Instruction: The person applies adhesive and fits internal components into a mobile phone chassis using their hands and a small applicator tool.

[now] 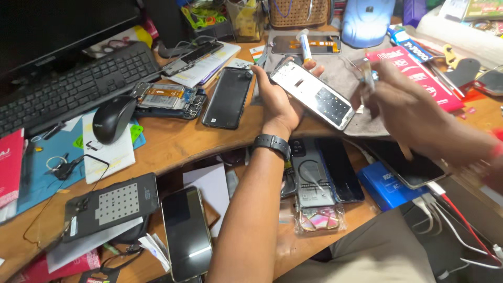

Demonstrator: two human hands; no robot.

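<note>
My left hand (278,99) holds a phone screen panel (313,95) by its left edge, tilted, with its silvery back side facing up, above a grey cloth mat (340,73). A black watch (272,143) sits on that wrist. My right hand (414,112) is blurred in motion to the right of the panel and pinches a small thin piece (368,73) between its fingers; what that piece is, I cannot tell. A small white glue tube (305,46) stands just behind the panel.
The wooden desk (173,141) is crowded: black keyboard (73,86), mouse (112,118), an opened phone showing its circuit board (170,99), a black phone (229,97), more phones on the lower shelf (186,233), a blue box (387,186), red packets (419,73), cables at right (461,220).
</note>
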